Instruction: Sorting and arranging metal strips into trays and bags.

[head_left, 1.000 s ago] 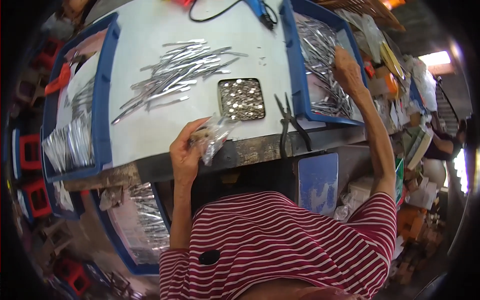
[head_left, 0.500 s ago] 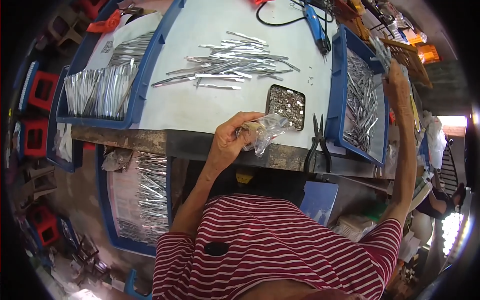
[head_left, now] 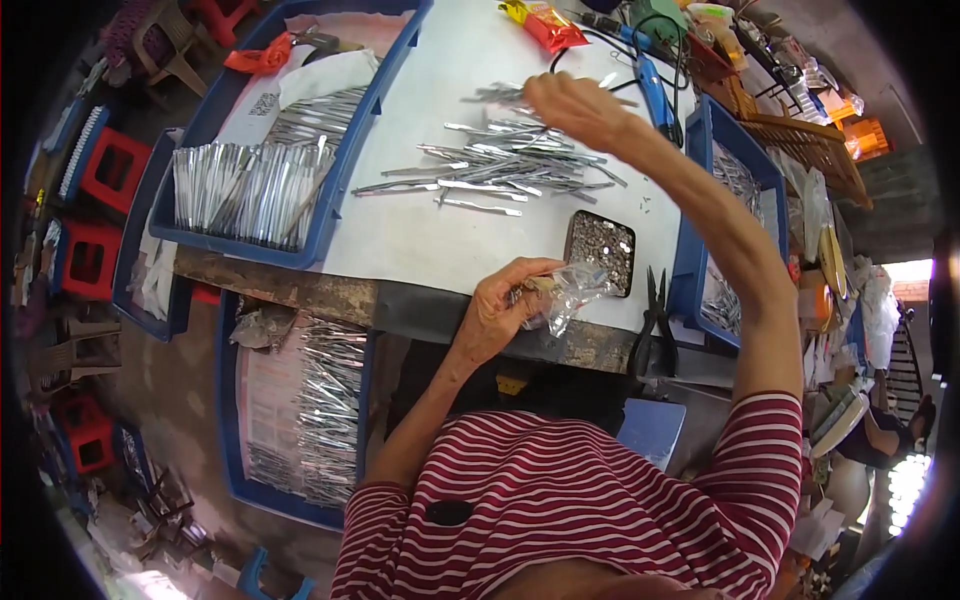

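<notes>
My left hand is closed round a crumpled clear plastic bag at the table's front edge. My right hand, smeared by motion, reaches over the far side of a loose pile of thin silvery metal strips. A blurred bunch of the same strips sticks out to the left from its fingers. Just beyond the bag stands a small dark tray of tiny round metal pieces. Black-handled pliers lie to the right of it, over the table edge.
On the left, a blue bin holds upright metal strips. Another blue bin of strips stands at right, partly behind my forearm. A blue corded tool and a red-yellow packet lie at the back. Below left is a third strip-filled bin.
My right hand has swung left from the right-hand bin to the pile, carrying a bunch of metal strips. My left hand still grips the bag. The whole view has shifted slightly.
</notes>
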Motion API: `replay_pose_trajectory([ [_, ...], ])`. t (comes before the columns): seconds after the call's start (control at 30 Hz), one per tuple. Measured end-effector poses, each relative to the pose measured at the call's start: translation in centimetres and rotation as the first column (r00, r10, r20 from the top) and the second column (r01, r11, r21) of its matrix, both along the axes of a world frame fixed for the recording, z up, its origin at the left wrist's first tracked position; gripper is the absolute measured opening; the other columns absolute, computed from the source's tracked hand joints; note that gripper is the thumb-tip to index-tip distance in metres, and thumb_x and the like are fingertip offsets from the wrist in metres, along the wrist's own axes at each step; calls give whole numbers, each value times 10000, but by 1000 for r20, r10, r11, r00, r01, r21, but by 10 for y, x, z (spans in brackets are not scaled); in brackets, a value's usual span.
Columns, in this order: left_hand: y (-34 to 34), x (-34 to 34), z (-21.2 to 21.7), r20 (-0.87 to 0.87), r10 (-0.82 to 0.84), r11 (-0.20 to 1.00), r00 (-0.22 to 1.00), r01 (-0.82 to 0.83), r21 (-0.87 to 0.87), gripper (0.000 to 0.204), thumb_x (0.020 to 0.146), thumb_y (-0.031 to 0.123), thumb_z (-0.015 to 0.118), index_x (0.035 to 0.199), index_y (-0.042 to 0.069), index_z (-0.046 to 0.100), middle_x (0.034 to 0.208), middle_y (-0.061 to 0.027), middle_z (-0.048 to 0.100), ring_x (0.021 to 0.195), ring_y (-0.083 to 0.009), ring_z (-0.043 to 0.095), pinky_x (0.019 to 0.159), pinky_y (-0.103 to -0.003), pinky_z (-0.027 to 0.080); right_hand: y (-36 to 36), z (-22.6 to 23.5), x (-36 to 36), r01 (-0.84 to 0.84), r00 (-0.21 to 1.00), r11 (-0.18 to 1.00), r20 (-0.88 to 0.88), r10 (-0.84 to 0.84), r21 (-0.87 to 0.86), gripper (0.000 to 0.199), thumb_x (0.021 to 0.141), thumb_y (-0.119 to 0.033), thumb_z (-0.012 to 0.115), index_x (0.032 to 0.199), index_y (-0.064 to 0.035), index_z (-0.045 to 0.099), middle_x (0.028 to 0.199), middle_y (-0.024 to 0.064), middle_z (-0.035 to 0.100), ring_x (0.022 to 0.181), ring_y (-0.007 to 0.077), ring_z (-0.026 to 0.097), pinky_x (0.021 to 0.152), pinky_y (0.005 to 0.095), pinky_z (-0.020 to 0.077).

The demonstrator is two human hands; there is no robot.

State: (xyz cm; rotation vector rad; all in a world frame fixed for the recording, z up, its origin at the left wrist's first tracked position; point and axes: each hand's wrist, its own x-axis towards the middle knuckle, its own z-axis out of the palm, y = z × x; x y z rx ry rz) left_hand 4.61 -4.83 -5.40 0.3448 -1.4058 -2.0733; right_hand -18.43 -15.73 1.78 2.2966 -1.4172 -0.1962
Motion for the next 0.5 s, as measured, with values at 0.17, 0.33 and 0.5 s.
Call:
replay_pose_trajectory([
  [0.17,-1,6,3,17,-27,999,999,26,33,302,748,-26,492,1049,-3,507,943,-38,524,842,-91,487,745,-198,389,-38,-33,47,-125,986,988,98,134,-87,117,674,-49,501,738,47,479,657,143,550,602,263,588,474,328,491],
  [0.33,-1,0,9,42,19,1000,999,-20,7,366,713,-91,435,1063,-4,503,954,-46,516,846,-99,489,738,-199,395,-48,-56,60,-101,945,994,316,85,35,127,738,-87,451,792,26,470,735,168,557,669,307,579,563,382,479],
  [0.5,1,-5,-25,86,67,996,994,-61,-68,306,770,7,487,1073,-30,471,967,-96,541,849,-151,538,756,-264,449,-38,-58,62,12,891,991,448,-70,130,208,760,-176,453,812,15,517,818,172,538,774,283,563,659,377,465],
])
